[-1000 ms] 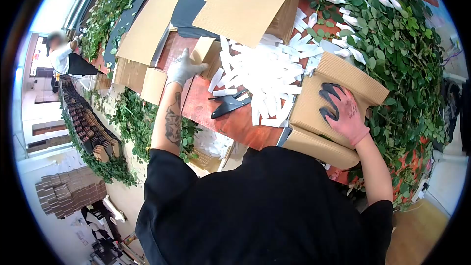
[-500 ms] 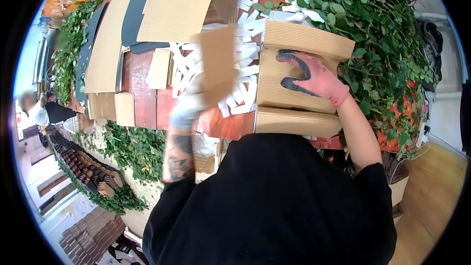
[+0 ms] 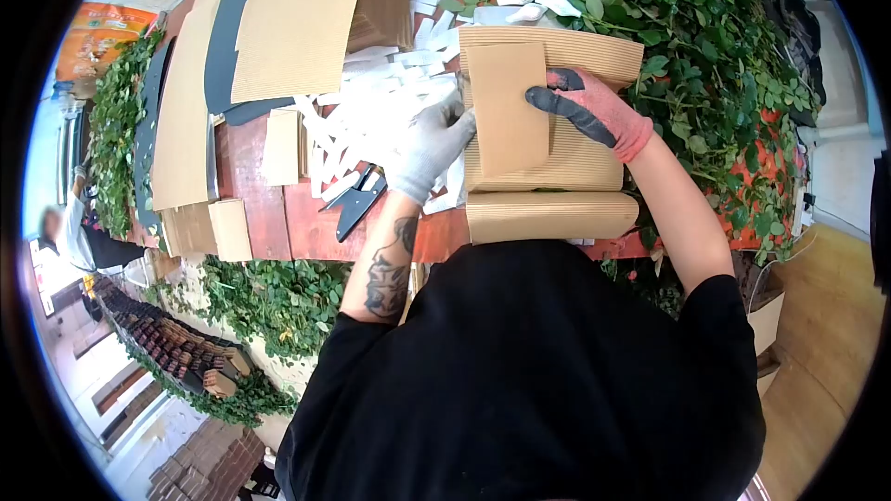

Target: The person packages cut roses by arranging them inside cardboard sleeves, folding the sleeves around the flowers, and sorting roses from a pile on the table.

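A flat rectangular cardboard piece [image 3: 509, 116] lies over a larger corrugated cardboard sheet [image 3: 587, 167], whose near edge curls up in a roll. My left hand [image 3: 432, 147], in a pale grey glove, has its fingers curled at the left edge of the piece. On the opposite edge, my right hand [image 3: 599, 111], in a pink glove with dark fingers, grips the piece with its fingertips. Beside my left wrist a black stapler-like tool [image 3: 360, 199] rests on the red table [image 3: 258, 213]. White paper strips [image 3: 371, 83] are strewn left of the sheet.
Leafy rose stems [image 3: 687, 46] are heaped at the right, and white-wrapped flower heads [image 3: 534, 9] lie at the back. Large corrugated sheets [image 3: 302, 19] and small cardboard pieces [image 3: 281, 148] are stacked on the left. Another person [image 3: 70, 232] stands at far left.
My left hand has brought the cardboard piece rightward and down onto the corrugated sheet. My right hand has closed on its right edge. The stapler-like tool now shows by my left wrist.
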### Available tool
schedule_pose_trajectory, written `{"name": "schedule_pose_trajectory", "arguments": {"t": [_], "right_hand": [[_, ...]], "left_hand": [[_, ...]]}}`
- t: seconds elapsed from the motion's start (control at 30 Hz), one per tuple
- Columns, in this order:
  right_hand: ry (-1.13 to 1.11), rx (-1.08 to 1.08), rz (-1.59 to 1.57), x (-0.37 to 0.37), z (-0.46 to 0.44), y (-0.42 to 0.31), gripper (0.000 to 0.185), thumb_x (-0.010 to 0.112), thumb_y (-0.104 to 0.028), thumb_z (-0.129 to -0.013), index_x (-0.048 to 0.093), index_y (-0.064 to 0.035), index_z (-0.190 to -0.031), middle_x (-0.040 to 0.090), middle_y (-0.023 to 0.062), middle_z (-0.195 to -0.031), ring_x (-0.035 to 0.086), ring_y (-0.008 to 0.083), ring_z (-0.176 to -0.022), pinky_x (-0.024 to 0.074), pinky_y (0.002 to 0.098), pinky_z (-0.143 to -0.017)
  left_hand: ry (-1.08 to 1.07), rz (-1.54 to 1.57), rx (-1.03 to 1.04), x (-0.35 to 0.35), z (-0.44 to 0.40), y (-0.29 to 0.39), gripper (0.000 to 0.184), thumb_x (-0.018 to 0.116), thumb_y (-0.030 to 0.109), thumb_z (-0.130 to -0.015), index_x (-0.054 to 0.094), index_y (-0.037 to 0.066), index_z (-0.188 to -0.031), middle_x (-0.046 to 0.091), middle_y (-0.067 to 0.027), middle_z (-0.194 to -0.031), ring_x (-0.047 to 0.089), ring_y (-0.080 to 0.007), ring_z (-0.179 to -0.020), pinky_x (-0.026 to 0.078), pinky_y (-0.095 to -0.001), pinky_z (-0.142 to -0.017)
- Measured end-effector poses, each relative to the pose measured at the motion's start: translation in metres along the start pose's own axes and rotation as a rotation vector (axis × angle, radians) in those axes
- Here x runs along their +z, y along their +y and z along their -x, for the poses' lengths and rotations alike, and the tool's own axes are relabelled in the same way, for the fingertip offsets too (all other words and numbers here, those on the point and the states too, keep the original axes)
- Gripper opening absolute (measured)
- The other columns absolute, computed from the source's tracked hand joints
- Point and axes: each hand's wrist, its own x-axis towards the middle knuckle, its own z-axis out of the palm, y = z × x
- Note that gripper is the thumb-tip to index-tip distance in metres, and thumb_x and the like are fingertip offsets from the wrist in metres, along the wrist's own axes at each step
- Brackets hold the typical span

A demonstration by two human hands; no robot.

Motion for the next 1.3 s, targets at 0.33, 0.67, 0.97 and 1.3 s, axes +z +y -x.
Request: {"name": "schedule_pose_trajectory", "arguments": {"t": [0.33, 0.67, 0.97, 1.3], "right_hand": [[0.229, 0.331, -0.006, 0.000, 0.056, -0.036, 0.030, 0.065, -0.022, -0.082, 0.060, 0.0014, -0.101, 0.060, 0.0023, -0.071, 0.057, 0.0095, -0.053, 0.0419, 0.0199, -0.041], [0.250, 0.427, 0.057, 0.007, 0.026, -0.003, 0.022, 0.064, -0.019, -0.081, 0.057, 0.0007, -0.085, 0.056, 0.0042, -0.064, 0.055, 0.0108, -0.049, 0.0411, 0.0232, -0.037], [0.408, 0.433, 0.392, 0.007, 0.009, 0.023, 0.029, 0.063, -0.020, -0.082, 0.054, 0.0052, -0.093, 0.059, 0.0092, -0.068, 0.058, 0.0160, -0.050, 0.0486, 0.0290, -0.041], [0.371, 0.474, 0.614, 0.013, 0.010, 0.007, 0.033, 0.063, -0.024, -0.082, 0.052, 0.0013, -0.099, 0.061, 0.0089, -0.077, 0.060, 0.0130, -0.056, 0.0505, 0.0286, -0.045]], "left_hand": [[0.194, 0.185, -0.074, 0.029, 0.000, 0.004, 0.033, 0.059, 0.026, -0.086, 0.059, 0.000, -0.066, 0.051, -0.0006, -0.053, 0.046, -0.0094, -0.051, 0.038, -0.0274, -0.050], [0.237, 0.152, -0.050, 0.030, 0.001, 0.005, 0.030, 0.060, 0.023, -0.086, 0.064, -0.004, -0.074, 0.055, 0.0000, -0.060, 0.046, -0.0063, -0.057, 0.039, -0.0258, -0.052], [0.171, -0.089, -0.040, 0.017, 0.002, 0.008, 0.031, 0.058, 0.031, -0.084, 0.065, 0.002, -0.077, 0.061, -0.0150, -0.062, 0.061, -0.0267, -0.063, 0.047, -0.0390, -0.064], [-0.247, -0.865, 0.555, 0.030, 0.083, 0.077, 0.058, 0.067, 0.035, -0.072, 0.053, 0.002, -0.118, 0.044, -0.0176, -0.131, 0.040, -0.0329, -0.123, 0.036, -0.0444, -0.098]]}}
